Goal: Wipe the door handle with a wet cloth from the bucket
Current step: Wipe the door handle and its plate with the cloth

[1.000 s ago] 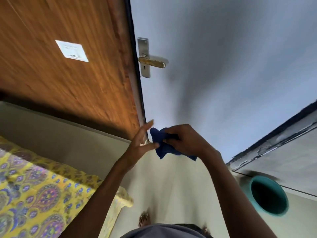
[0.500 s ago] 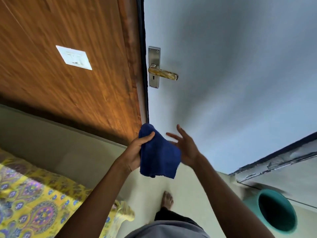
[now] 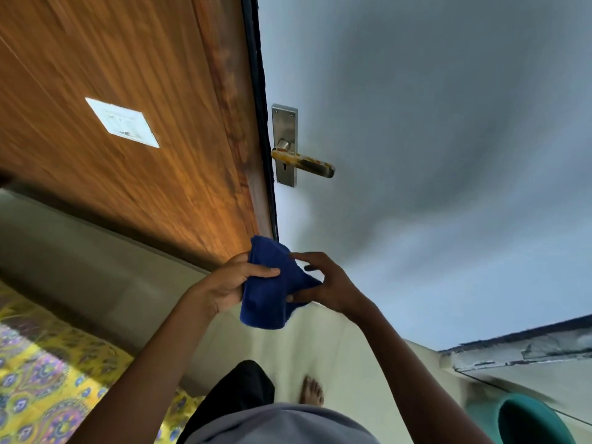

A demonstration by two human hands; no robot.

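Both hands hold a blue cloth (image 3: 272, 293) in front of the grey door (image 3: 432, 155), well below the handle (image 3: 302, 161) and clear of it. The left hand (image 3: 230, 283) grips the cloth's left side, fingers curled around it and thumb pressed across the front. The right hand (image 3: 330, 283) pinches the cloth's right edge between thumb and fingertips, the other fingers loosely bent. The cloth bunches between the two hands, with its top corner poking up and a fold hanging down below them. The handle is a lever pointing right from a metal plate (image 3: 285, 129) fixed at the door's left edge; its surface looks mottled yellow, though whether that is finish or grime is hard to tell. Left of the handle, past a dark door edge, lies a wooden panel (image 3: 112, 75) carrying a white rectangular label (image 3: 123, 123). Far below and right of the handle, at the frame's bottom corner, the teal rim of a bucket (image 3: 503, 415) shows, partly cut off. Below the cloth a bare foot (image 3: 312, 392) stands on the pale floor (image 3: 320, 347). Low to the left of the handle is a yellow patterned bedspread (image 3: 48, 379).
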